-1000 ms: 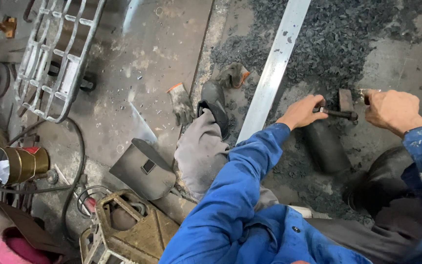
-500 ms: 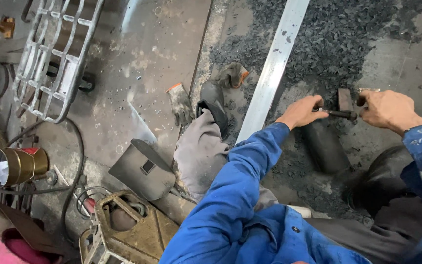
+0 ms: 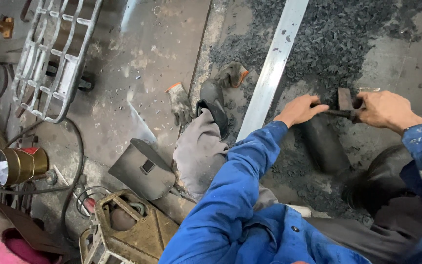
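Our left hand point(image 3: 300, 110) closes on the dark handle point(image 3: 337, 113) of a small hammer point(image 3: 345, 99), just right of the long metal strip point(image 3: 273, 68) on the floor point(image 3: 162, 58); our right hand point(image 3: 384, 110) grips its head end above a dark cylinder point(image 3: 324, 144).

I wear a bright blue work jacket point(image 3: 250, 215) with a small snap button, pale-speckled right cuff, and grey trousers point(image 3: 367, 239); my hands are bare.

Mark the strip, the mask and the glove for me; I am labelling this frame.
strip point(image 3: 273, 68), head view, middle of its pale face
mask point(image 3: 142, 168), head view, by its small window
glove point(image 3: 180, 103), head view, its palm
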